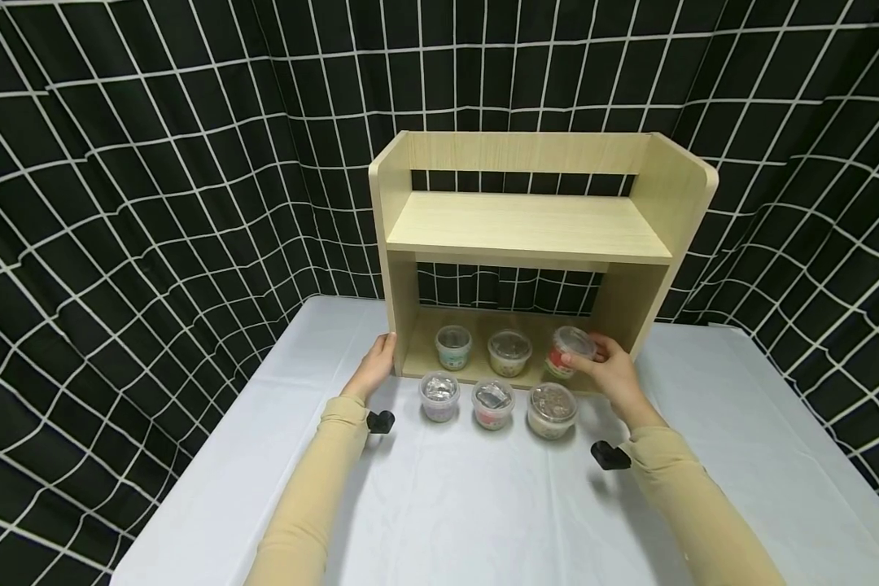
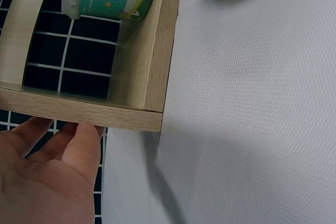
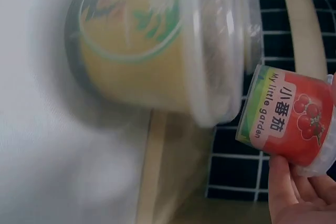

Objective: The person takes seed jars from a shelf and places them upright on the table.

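Observation:
My right hand (image 1: pixel 615 378) grips a small clear-lidded cup with a red and green label (image 1: pixel 566 350) at the right of the wooden shelf's (image 1: pixel 527 228) lower level. The cup is tilted, and its label shows tomatoes in the right wrist view (image 3: pixel 294 116). The head view does not show whether its base touches the board. My left hand (image 1: pixel 372 368) rests its fingers against the outside of the shelf's left side panel. On the lower board stand a teal-labelled cup (image 1: pixel 453 348) and a yellowish cup (image 1: pixel 509 354), both upright.
In front of the shelf, a purplish cup (image 1: pixel 439 397), a pink-labelled cup (image 1: pixel 493 404) and a wider cream cup (image 1: pixel 553 411) stand in a row on the white-covered table (image 1: pixel 483 505). Black cloth with white grid lines (image 1: pixel 190 163) hangs around the table.

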